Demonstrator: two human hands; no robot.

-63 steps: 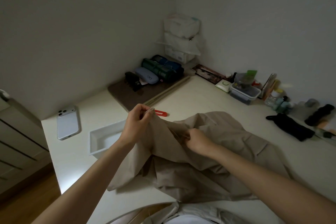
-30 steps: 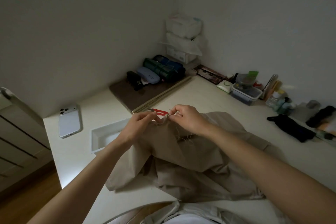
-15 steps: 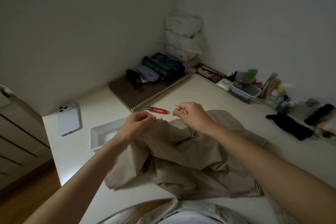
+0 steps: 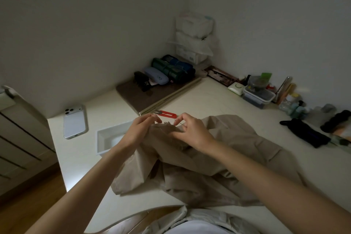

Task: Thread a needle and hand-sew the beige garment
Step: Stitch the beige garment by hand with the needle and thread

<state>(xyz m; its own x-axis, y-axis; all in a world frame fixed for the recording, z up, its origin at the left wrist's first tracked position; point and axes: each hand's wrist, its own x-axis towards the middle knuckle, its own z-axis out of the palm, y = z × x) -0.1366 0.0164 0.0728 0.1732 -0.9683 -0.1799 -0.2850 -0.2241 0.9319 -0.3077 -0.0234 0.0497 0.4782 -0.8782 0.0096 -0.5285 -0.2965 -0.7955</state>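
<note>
Both hands meet at a raised fold of cloth, centre frame.

The left hand (image 4: 141, 129) pinches the lifted edge of the crumpled beige fabric garment (image 4: 237, 148), which sprawls over the white tabletop (image 4: 209, 100) from centre to lower right. The right hand (image 4: 191, 131) is just beside it, thumb and forefinger nipped on a thin metal needle (image 4: 179, 122) at the fold. The red thread snips (image 4: 167, 114) lie just beyond the fingertips. A white smartphone (image 4: 75, 121) and a shallow white tray (image 4: 110, 138) sit at left.
</note>
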